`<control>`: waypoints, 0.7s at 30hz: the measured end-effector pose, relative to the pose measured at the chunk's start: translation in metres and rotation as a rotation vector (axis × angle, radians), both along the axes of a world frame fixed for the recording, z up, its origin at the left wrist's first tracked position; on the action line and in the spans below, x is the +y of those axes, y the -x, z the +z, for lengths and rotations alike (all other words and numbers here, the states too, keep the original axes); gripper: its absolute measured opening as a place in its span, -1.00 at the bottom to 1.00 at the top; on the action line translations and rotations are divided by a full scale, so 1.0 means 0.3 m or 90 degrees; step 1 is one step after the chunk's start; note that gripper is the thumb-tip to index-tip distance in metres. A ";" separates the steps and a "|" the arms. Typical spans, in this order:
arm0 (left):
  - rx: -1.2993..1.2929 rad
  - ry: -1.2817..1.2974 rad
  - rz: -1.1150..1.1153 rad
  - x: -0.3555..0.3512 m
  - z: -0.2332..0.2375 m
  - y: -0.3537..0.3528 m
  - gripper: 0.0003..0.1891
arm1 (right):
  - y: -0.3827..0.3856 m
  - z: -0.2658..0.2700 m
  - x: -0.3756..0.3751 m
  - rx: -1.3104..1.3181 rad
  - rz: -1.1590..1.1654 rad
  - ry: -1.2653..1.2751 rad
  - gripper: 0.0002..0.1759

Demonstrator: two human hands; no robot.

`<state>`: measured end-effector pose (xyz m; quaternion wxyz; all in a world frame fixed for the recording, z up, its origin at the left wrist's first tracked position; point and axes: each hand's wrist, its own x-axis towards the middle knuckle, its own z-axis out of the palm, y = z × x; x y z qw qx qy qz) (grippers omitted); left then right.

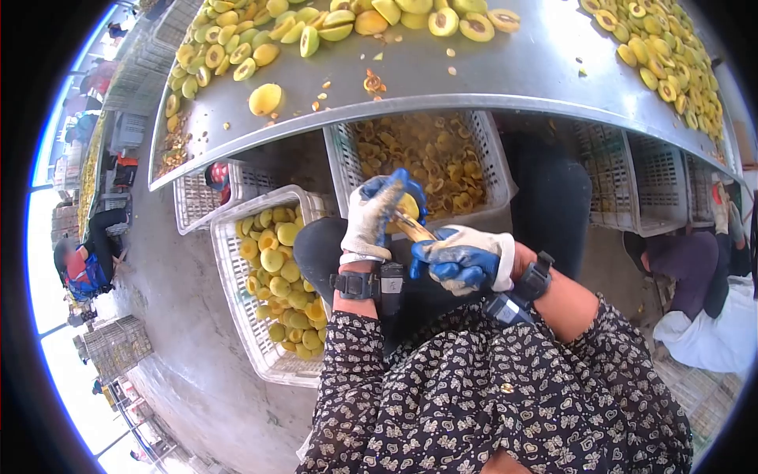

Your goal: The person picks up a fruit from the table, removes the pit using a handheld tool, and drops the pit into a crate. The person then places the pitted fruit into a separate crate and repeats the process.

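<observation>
Gloved in white with blue coating, my left hand (377, 209) curls around a yellow stone-fruit half (408, 207), its fingers closed over the far side. My right hand (467, 257), in a matching glove, grips a wooden-handled tool (414, 230) that points at the fruit. The working tip of the tool is hidden at the fruit. Both hands are held over my lap. Just beyond them, a white crate (499, 162) holds brownish fruit scraps. To the left, another white crate (237, 316) is filled with yellow fruit halves.
A metal table (426, 75) crosses the top, with piles of fruit halves (237, 39) and a lone half (265, 99) near its edge. More crates (659, 182) stand under it. Other people sit at far left (87, 265) and right (687, 265).
</observation>
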<state>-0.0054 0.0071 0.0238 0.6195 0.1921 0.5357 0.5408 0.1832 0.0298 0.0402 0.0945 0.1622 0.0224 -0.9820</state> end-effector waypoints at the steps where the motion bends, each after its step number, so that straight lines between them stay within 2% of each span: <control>1: 0.000 -0.004 -0.028 0.006 -0.001 0.003 -0.73 | -0.003 0.013 -0.011 -0.013 -0.031 0.036 -0.91; 2: 0.002 -0.007 -0.026 0.004 -0.005 0.002 -0.73 | -0.007 0.009 -0.031 -0.011 -0.029 0.033 -0.91; 4: 0.016 0.047 -0.018 0.014 -0.016 -0.001 -0.66 | -0.004 0.002 -0.041 0.039 -0.106 0.141 -0.70; 5: 0.047 0.000 0.040 0.010 -0.028 0.001 -0.66 | -0.003 0.001 -0.040 0.041 -0.107 0.119 -0.68; 6: -0.084 -0.004 0.094 0.010 -0.013 -0.014 -0.68 | 0.005 0.002 -0.028 0.070 -0.076 0.082 -0.83; 8: -0.046 -0.044 0.100 -0.004 0.018 -0.041 -0.63 | 0.018 0.016 -0.048 0.034 -0.120 0.169 -0.82; 10: 0.003 -0.025 0.053 -0.016 -0.007 -0.014 -0.63 | 0.022 -0.014 -0.054 0.131 -0.086 0.127 -0.85; 12: 0.058 0.018 -0.043 -0.014 -0.023 0.007 -0.63 | 0.021 0.036 -0.060 -0.083 -0.073 -0.178 -0.87; 13: -0.007 0.044 -0.069 -0.015 0.002 -0.007 -0.63 | 0.008 0.032 -0.048 -0.060 -0.038 -0.201 -0.87; 14: -0.010 0.046 -0.075 -0.015 -0.002 -0.012 -0.63 | -0.016 -0.020 -0.032 0.047 -0.001 -0.034 -0.86; 16: -0.020 0.040 -0.111 0.005 -0.003 -0.017 -0.65 | -0.030 -0.029 -0.033 0.086 -0.050 0.155 -0.81; 20: 0.018 0.001 -0.074 0.010 -0.029 -0.026 -0.66 | -0.025 -0.016 -0.067 0.038 -0.094 0.212 -0.74; 21: 0.013 0.012 -0.053 0.008 -0.015 -0.036 -0.67 | -0.013 -0.036 -0.078 0.104 -0.109 0.242 -0.72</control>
